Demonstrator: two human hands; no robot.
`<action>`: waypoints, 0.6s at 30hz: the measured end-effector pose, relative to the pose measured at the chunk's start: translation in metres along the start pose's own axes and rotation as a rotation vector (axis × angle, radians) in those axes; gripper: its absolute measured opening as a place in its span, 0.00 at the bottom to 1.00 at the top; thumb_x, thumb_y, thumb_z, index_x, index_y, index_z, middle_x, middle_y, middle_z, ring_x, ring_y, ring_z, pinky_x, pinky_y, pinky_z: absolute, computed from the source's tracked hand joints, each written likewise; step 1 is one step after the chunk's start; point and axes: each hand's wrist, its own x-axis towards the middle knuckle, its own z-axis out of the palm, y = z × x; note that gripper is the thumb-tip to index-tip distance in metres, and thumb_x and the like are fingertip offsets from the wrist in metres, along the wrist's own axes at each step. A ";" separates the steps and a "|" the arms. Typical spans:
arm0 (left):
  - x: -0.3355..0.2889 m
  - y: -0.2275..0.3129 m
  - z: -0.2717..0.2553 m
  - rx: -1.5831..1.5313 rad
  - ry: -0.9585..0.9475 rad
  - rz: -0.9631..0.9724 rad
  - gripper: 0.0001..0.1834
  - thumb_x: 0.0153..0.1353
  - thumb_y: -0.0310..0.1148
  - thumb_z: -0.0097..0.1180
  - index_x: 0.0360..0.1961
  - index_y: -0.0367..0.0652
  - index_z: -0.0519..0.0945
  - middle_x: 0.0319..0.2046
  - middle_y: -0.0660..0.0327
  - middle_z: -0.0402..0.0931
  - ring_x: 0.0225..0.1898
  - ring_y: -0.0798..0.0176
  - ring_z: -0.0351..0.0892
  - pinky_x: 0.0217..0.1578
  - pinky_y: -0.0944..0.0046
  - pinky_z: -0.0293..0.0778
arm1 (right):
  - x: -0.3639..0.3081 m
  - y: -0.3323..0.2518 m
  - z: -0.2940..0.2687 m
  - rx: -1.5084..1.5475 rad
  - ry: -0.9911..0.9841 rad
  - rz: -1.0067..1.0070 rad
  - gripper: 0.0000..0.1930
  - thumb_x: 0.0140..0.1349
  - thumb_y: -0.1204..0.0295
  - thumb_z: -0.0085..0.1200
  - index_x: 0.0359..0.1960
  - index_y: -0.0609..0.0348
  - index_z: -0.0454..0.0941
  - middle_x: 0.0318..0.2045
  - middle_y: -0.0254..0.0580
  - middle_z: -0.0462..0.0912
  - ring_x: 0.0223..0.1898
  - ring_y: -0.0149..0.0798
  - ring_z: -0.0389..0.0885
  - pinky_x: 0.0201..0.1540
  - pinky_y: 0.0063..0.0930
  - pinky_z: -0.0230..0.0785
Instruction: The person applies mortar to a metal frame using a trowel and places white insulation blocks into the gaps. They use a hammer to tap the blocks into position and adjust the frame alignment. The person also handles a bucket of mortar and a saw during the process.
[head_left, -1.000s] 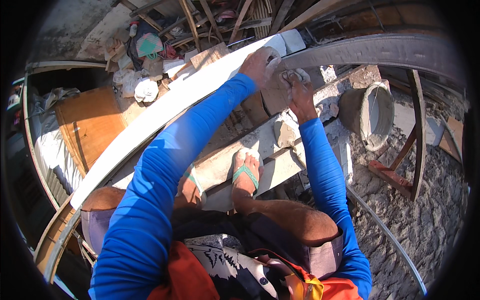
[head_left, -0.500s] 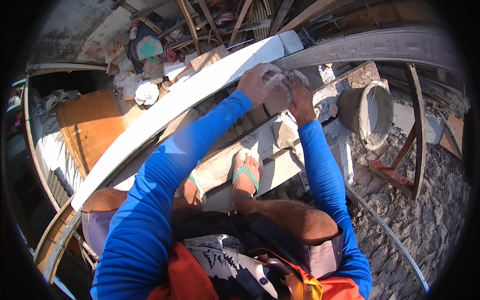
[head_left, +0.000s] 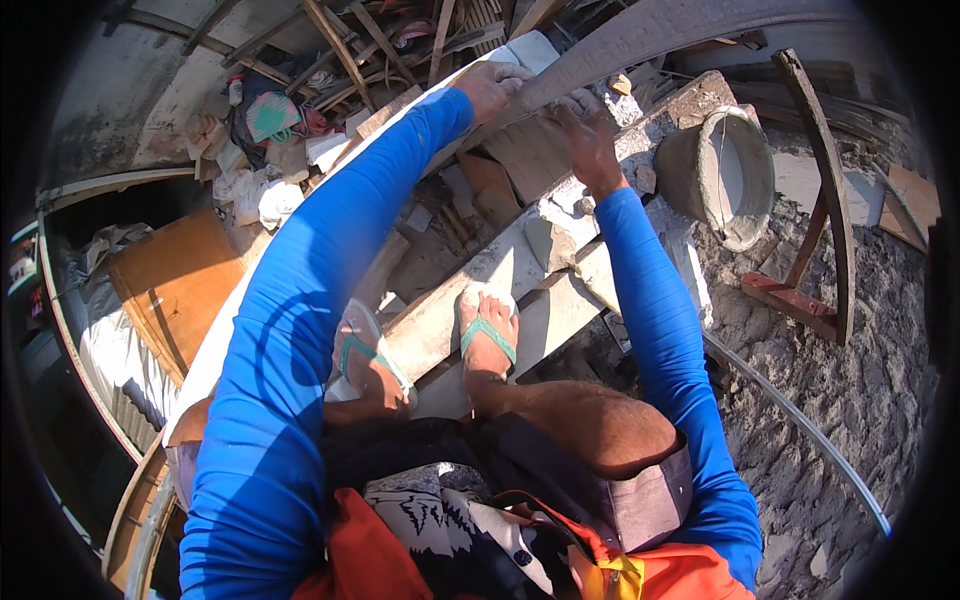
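A: Closest in: feet in green-strapped sandals [head_left: 487,338] planted on pale concrete planks [head_left: 440,330], knees bent, both blue sleeves stretched forward.

B: Hands?

A: Left hand [head_left: 492,85] up top, fingers curled down over the edge of the long white beam [head_left: 330,170] that runs diagonally from lower left to upper centre. Closed grip on it, knuckles up.

B: Right?

A: Right hand [head_left: 580,125] just beside the left, fingers spread and pressed flat on a grey block [head_left: 530,155] sitting against the beam's underside. Could be pinching something small at the fingertips; too dusty to tell.

B: Block location?

A: Between the white beam and the planks, right under both hands, touching the right palm.

B: Surroundings?

A: Cement-crusted bucket [head_left: 725,170] to the right of the right hand, near but apart. Dark curved rail [head_left: 660,30] arching over the hands. Orange-brown board [head_left: 175,285] well off left. Scrap timber and rags [head_left: 270,115] piled at the far back.
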 end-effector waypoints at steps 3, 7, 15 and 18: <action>0.008 0.014 0.002 0.132 0.056 -0.015 0.17 0.69 0.35 0.55 0.53 0.38 0.84 0.44 0.56 0.86 0.46 0.65 0.83 0.52 0.62 0.76 | -0.006 0.013 -0.012 0.008 0.054 -0.007 0.17 0.70 0.76 0.52 0.57 0.74 0.68 0.49 0.54 0.80 0.50 0.44 0.84 0.55 0.36 0.81; -0.011 0.021 0.013 -0.157 0.135 -0.203 0.17 0.68 0.35 0.59 0.50 0.33 0.84 0.41 0.58 0.86 0.45 0.68 0.84 0.46 0.66 0.80 | -0.019 0.022 0.007 0.263 0.093 0.200 0.18 0.70 0.78 0.51 0.58 0.73 0.65 0.50 0.56 0.79 0.50 0.47 0.84 0.53 0.39 0.82; 0.027 -0.023 0.000 0.183 0.023 -0.023 0.18 0.67 0.36 0.59 0.53 0.36 0.81 0.43 0.56 0.84 0.44 0.60 0.84 0.49 0.61 0.80 | 0.001 0.024 0.005 0.046 0.185 0.128 0.16 0.70 0.72 0.48 0.56 0.69 0.71 0.44 0.46 0.81 0.43 0.37 0.82 0.49 0.32 0.80; 0.060 -0.035 -0.022 0.809 -0.152 0.567 0.19 0.59 0.33 0.62 0.53 0.40 0.82 0.46 0.48 0.84 0.45 0.49 0.85 0.48 0.55 0.81 | 0.011 0.016 -0.012 -0.087 0.101 0.067 0.15 0.72 0.71 0.47 0.56 0.66 0.73 0.47 0.45 0.82 0.46 0.38 0.82 0.54 0.34 0.79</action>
